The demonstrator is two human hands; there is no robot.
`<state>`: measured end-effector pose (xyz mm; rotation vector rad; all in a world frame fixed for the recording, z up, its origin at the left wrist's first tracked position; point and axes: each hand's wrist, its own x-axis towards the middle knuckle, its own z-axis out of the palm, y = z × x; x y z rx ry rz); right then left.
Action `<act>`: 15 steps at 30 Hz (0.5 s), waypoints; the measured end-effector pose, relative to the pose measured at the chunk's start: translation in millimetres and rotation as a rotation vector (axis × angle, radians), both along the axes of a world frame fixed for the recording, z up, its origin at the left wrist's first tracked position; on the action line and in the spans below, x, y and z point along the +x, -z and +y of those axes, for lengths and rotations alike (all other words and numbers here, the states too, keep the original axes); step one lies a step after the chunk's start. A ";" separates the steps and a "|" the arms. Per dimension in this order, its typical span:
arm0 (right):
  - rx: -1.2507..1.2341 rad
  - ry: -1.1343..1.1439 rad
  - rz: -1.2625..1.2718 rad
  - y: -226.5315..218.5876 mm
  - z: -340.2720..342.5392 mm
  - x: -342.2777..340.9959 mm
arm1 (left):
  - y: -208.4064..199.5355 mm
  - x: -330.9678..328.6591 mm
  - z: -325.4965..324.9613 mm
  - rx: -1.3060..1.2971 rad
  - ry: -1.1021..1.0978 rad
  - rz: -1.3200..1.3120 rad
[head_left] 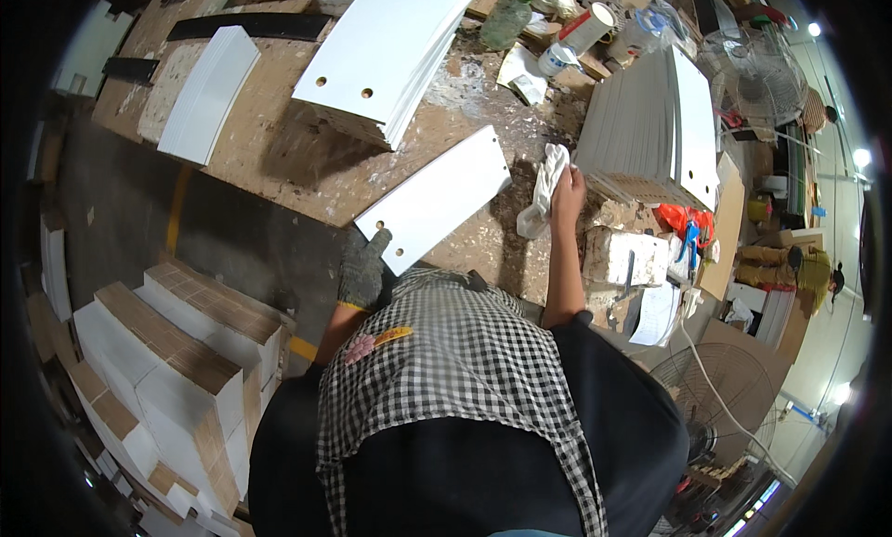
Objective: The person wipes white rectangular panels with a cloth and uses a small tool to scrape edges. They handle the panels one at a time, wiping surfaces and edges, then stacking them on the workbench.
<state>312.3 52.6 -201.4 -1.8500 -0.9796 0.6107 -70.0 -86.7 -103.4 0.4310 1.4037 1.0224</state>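
A white board (432,198) with small holes near its ends lies slanted across the near edge of the workbench. At its lower left end my left hand (364,266), in a grey knit glove, grips the board, with a finger on its top face by a hole. My right hand (568,199) is bare and closed around a crumpled white cloth (542,195), just beyond the board's right end. Left of centre rises a stack of white boards with holes (386,49). Another stack of white boards (646,119) stands to the right of the cloth.
A smaller white stack (209,96) sits at the bench's left. A green-capped bottle (506,21) and a red-and-white can (587,28) stand at the back. Blue-handled scissors (689,240) lie at right, near a fan (715,398). Piled white panels (177,379) fill the lower left floor.
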 end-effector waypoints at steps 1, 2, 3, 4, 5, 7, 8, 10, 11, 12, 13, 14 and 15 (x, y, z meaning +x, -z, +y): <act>-0.034 0.056 -0.192 -18.1 -14.7 -5.8 | -30.0 2.2 4.5 0.027 0.112 0.175; -0.136 0.017 -0.252 -40.2 -29.2 -14.7 | -59.4 4.9 9.1 0.059 0.220 0.346; -0.241 -0.022 -0.308 -55.1 -42.1 -20.1 | -74.8 7.0 9.6 0.092 0.329 0.520; -0.124 -0.094 -0.801 -16.6 -55.5 -8.2 | -50.8 11.0 -2.0 0.207 0.222 0.323; -0.229 -0.172 -0.804 -15.7 -65.8 -14.3 | -26.3 2.3 -1.8 0.794 0.413 0.777; -0.157 -0.266 -0.985 -12.8 -86.1 -18.5 | -26.3 -2.2 13.0 1.254 0.691 1.204; -0.164 -0.287 -0.844 -13.0 -85.7 -15.3 | -26.6 -2.1 12.2 1.335 0.735 1.220; -0.133 -0.231 -0.653 -1.6 -78.7 6.1 | -27.5 -3.9 10.2 1.381 0.793 1.271; -0.115 -0.201 -0.560 -6.4 -73.3 10.0 | -27.0 -5.1 10.4 1.409 0.820 1.296; -0.232 -0.117 -0.497 -13.5 -70.3 17.3 | -28.7 -6.6 9.6 1.386 0.777 1.370; -0.125 0.045 -0.167 -17.0 -65.9 19.2 | -33.3 -8.1 8.5 1.362 0.736 1.444; -0.137 0.047 0.073 -19.0 -60.4 29.6 | -36.2 -8.9 5.1 1.333 0.693 1.516; -0.148 0.049 0.313 -20.8 -52.1 41.1 | -30.0 -5.1 0.1 1.162 0.439 1.412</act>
